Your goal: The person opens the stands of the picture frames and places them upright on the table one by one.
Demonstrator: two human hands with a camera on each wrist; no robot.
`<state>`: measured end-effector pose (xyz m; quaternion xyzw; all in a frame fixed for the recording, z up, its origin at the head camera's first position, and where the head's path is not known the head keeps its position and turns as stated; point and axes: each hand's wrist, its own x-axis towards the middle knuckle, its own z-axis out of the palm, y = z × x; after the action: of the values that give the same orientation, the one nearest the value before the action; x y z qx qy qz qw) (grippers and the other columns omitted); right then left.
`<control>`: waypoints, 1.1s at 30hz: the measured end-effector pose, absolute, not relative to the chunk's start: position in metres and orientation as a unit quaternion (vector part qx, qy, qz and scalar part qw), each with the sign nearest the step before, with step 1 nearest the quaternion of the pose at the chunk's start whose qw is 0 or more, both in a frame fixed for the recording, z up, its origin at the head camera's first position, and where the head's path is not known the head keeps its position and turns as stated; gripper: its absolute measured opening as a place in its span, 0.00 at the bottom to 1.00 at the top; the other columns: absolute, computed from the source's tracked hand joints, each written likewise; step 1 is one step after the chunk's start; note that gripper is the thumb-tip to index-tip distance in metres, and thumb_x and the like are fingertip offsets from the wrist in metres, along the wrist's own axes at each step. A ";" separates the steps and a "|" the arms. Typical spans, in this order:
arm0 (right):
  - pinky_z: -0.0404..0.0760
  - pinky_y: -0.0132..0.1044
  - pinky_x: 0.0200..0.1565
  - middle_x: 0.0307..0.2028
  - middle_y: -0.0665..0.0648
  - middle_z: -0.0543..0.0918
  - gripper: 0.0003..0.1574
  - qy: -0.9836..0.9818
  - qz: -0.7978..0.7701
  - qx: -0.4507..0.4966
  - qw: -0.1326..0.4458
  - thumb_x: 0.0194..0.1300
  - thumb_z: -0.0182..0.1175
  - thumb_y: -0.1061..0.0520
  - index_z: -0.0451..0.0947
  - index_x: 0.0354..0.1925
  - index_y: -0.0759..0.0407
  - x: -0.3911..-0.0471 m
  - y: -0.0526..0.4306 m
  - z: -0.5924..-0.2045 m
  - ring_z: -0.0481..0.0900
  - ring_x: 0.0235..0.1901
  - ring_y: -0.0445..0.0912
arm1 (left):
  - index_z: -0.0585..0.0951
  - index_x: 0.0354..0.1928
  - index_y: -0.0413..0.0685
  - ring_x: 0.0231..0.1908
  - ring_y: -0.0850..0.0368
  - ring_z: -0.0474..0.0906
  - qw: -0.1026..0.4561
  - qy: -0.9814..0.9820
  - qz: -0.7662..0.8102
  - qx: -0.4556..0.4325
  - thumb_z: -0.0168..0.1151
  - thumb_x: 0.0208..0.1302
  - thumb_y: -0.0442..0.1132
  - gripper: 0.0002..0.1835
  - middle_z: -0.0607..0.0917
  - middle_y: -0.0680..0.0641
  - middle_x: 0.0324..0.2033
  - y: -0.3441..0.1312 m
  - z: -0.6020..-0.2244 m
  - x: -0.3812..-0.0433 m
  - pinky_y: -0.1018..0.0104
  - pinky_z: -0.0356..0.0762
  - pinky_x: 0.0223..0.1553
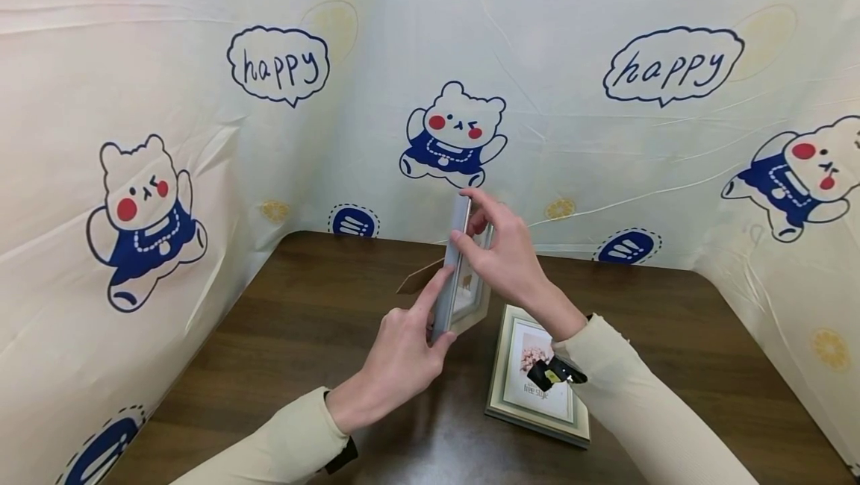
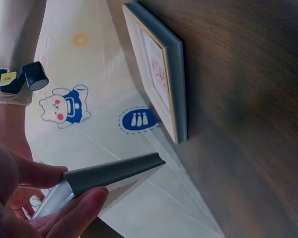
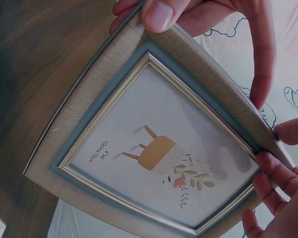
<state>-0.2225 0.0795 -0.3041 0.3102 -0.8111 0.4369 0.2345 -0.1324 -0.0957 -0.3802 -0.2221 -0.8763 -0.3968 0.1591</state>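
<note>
Both hands hold a picture frame [image 1: 445, 306] upright above the table, seen edge-on in the head view. Its brown back stand [image 1: 419, 278] sticks out to the left. My left hand [image 1: 403, 354] pinches the lower corner between thumb and fingers. At the upper end, my right hand [image 1: 504, 250] grips the edge with thumb and curled fingers. Behind the glass, the right wrist view shows a print [image 3: 174, 148] of a chair with leafy plants. A second picture frame [image 1: 499, 395] with a flower print lies face up on the table, partly covered by the right forearm in the head view.
The dark wooden table [image 1: 302, 306] is enclosed at the back and sides by a pale curtain [image 1: 376, 45] with cartoon bears and lettering. A small black camera [image 1: 558, 373] sits on the right wrist.
</note>
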 end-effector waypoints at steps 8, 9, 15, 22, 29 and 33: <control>0.76 0.47 0.42 0.33 0.54 0.81 0.34 -0.811 0.430 0.319 0.235 0.69 0.68 0.62 0.73 0.70 0.61 -0.223 0.079 -0.306 0.75 0.41 0.51 | 0.59 0.82 0.58 0.19 0.67 0.77 0.155 -0.870 -0.414 -0.219 0.77 0.61 0.30 0.52 0.88 0.43 0.34 -0.097 -0.383 -0.133 0.68 0.77 0.20; 0.76 0.47 0.41 0.33 0.54 0.81 0.33 -0.811 0.430 0.320 0.234 0.69 0.68 0.62 0.73 0.70 0.61 -0.223 0.079 -0.306 0.75 0.41 0.51 | 0.59 0.82 0.58 0.19 0.68 0.77 0.155 -0.869 -0.416 -0.219 0.77 0.61 0.29 0.52 0.88 0.44 0.33 -0.097 -0.383 -0.133 0.68 0.77 0.19; 0.78 0.45 0.36 0.33 0.54 0.80 0.34 -0.814 0.426 0.323 0.228 0.70 0.68 0.62 0.72 0.71 0.61 -0.223 0.078 -0.306 0.76 0.39 0.51 | 0.60 0.82 0.59 0.19 0.69 0.76 0.166 -0.866 -0.417 -0.218 0.77 0.61 0.29 0.52 0.87 0.47 0.30 -0.099 -0.385 -0.134 0.68 0.77 0.20; 0.78 0.42 0.34 0.34 0.53 0.80 0.34 -0.815 0.416 0.337 0.223 0.70 0.67 0.63 0.71 0.71 0.61 -0.223 0.075 -0.306 0.77 0.38 0.51 | 0.62 0.81 0.60 0.21 0.71 0.78 0.179 -0.860 -0.426 -0.216 0.77 0.60 0.28 0.51 0.86 0.53 0.25 -0.101 -0.388 -0.134 0.70 0.78 0.23; 0.78 0.40 0.32 0.35 0.53 0.80 0.36 -0.811 0.413 0.351 0.220 0.71 0.67 0.63 0.70 0.73 0.61 -0.223 0.074 -0.305 0.77 0.39 0.50 | 0.63 0.80 0.63 0.23 0.72 0.82 0.178 -0.848 -0.452 -0.212 0.76 0.60 0.28 0.50 0.89 0.52 0.27 -0.102 -0.392 -0.134 0.71 0.82 0.27; 0.78 0.40 0.33 0.35 0.53 0.80 0.36 -0.812 0.408 0.357 0.218 0.71 0.67 0.63 0.69 0.74 0.61 -0.222 0.074 -0.303 0.76 0.39 0.49 | 0.65 0.79 0.64 0.25 0.71 0.83 0.180 -0.841 -0.465 -0.209 0.76 0.60 0.27 0.49 0.90 0.50 0.30 -0.102 -0.393 -0.133 0.71 0.83 0.29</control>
<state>-0.2221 0.0741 -0.3032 0.3572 -0.8116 0.4079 0.2177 -0.1331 -0.1025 -0.3934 -0.2095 -0.8413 -0.4646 0.1801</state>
